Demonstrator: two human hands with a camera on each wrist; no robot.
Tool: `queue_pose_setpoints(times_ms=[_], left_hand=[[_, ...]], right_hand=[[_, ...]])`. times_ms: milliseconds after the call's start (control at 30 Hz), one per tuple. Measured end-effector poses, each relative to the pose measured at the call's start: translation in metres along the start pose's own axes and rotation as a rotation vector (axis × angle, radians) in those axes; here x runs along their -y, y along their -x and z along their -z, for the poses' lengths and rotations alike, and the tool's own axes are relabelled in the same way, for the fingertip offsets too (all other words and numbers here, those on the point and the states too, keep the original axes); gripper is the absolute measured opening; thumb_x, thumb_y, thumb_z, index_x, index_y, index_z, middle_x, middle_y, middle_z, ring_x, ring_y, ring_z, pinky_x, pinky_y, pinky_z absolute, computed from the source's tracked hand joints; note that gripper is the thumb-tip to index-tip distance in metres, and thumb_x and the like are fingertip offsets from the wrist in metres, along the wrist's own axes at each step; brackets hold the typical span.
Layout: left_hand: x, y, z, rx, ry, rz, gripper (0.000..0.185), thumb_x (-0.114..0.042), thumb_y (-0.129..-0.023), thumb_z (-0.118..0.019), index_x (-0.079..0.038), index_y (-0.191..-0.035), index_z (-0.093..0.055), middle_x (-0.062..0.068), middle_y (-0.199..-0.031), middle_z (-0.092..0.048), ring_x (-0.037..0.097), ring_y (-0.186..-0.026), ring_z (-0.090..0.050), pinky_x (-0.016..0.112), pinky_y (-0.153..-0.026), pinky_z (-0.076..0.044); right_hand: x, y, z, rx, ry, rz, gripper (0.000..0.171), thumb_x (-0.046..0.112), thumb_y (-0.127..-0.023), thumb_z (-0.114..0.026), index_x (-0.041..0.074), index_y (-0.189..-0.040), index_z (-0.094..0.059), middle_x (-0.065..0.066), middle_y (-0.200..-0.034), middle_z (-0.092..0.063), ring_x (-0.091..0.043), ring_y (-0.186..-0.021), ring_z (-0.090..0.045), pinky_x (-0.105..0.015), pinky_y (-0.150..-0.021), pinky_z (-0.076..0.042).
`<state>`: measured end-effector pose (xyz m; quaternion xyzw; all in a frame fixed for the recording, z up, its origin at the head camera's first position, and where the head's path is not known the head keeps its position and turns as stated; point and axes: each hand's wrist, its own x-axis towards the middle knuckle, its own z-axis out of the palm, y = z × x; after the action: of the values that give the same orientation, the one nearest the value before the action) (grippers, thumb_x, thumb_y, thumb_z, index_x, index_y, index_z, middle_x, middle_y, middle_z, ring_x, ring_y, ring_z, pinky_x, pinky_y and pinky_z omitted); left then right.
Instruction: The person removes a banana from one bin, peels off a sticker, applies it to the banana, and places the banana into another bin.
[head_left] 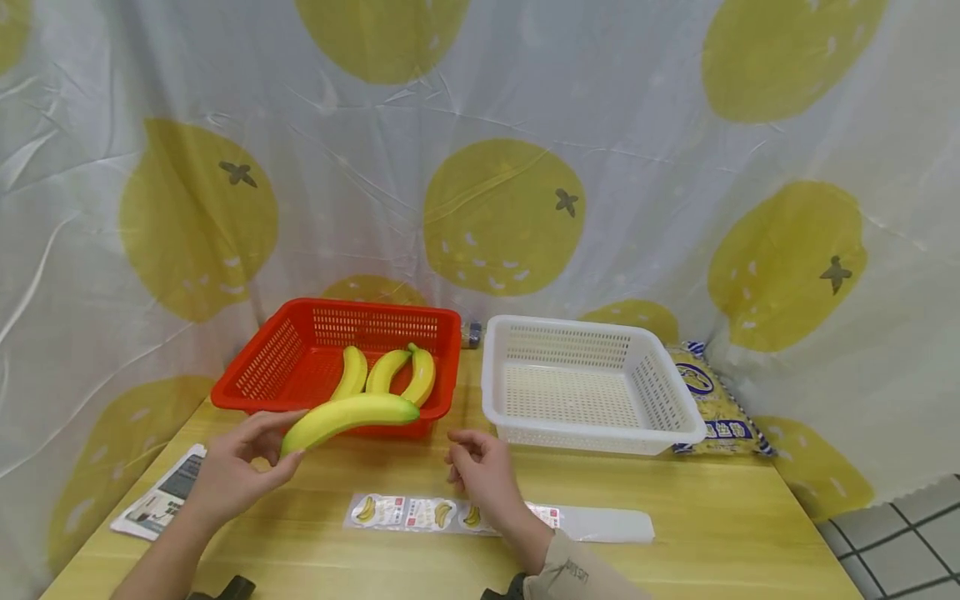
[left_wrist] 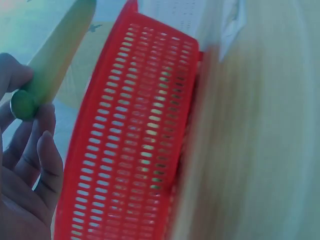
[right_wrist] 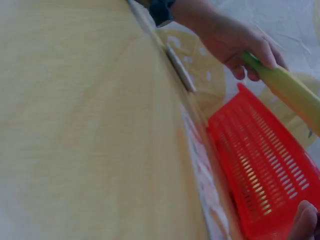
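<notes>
My left hand (head_left: 234, 473) pinches one end of a yellow banana (head_left: 348, 417) between thumb and fingers. The banana is held sideways in front of the red basket (head_left: 262, 403), and its green tip points right. In the left wrist view the near end of the banana (left_wrist: 55, 60) is green between the fingertips. My right hand (head_left: 487, 477), its fingers loosely curled and nothing visible in them, hovers over a strip of banana stickers (head_left: 390, 512). The wrist hides part of that strip. Inside the red basket lie three more bananas (head_left: 420, 375).
Right of the red basket stands a white basket (head_left: 592, 437) with nothing in it. A yellow printed bag (head_left: 716, 408) leans beside it at the far right. Folded printed paper (head_left: 161, 500) lies on the table's left edge. A lemon-patterned curtain (head_left: 360, 183) hangs behind.
</notes>
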<state>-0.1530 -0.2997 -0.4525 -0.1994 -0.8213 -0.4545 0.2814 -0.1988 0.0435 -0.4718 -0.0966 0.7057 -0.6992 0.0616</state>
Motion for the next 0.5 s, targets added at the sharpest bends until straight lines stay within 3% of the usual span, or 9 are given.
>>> queue_pose_setpoints(times_ms=[133, 333, 500], left_hand=[[0.002, 0.006, -0.014, 0.086, 0.016, 0.009, 0.057, 0.01, -0.071, -0.087, -0.009, -0.123, -0.072, -0.007, -0.094, -0.07, 0.006, -0.069, -0.06, 0.021, -0.058, -0.051], [0.002, 0.007, -0.038, 0.193, -0.02, 0.001, 0.052, -0.003, -0.075, -0.09, -0.021, -0.122, -0.073, -0.011, -0.088, -0.067, 0.006, -0.068, -0.06, 0.023, -0.056, -0.053], [-0.005, 0.002, -0.059, 0.287, -0.107, 0.068, 0.048, -0.012, -0.078, -0.089, -0.027, -0.12, -0.072, -0.015, -0.084, -0.063, 0.002, -0.068, -0.058, 0.024, -0.058, -0.052]], right_hand=[[-0.015, 0.02, 0.018, 0.075, 0.068, -0.054, 0.023, 0.005, -0.097, -0.062, -0.007, -0.115, -0.069, -0.013, -0.081, -0.068, -0.012, -0.056, -0.058, -0.02, -0.049, -0.049], [-0.023, 0.038, 0.053, 0.12, 0.153, -0.1, 0.022, 0.009, -0.097, -0.064, -0.004, -0.113, -0.07, -0.008, -0.073, -0.065, -0.012, -0.051, -0.057, -0.023, -0.044, -0.049], [-0.02, 0.038, 0.075, 0.106, 0.179, -0.125, 0.023, 0.008, -0.097, -0.064, -0.007, -0.114, -0.069, -0.011, -0.077, -0.067, -0.012, -0.051, -0.057, -0.023, -0.044, -0.048]])
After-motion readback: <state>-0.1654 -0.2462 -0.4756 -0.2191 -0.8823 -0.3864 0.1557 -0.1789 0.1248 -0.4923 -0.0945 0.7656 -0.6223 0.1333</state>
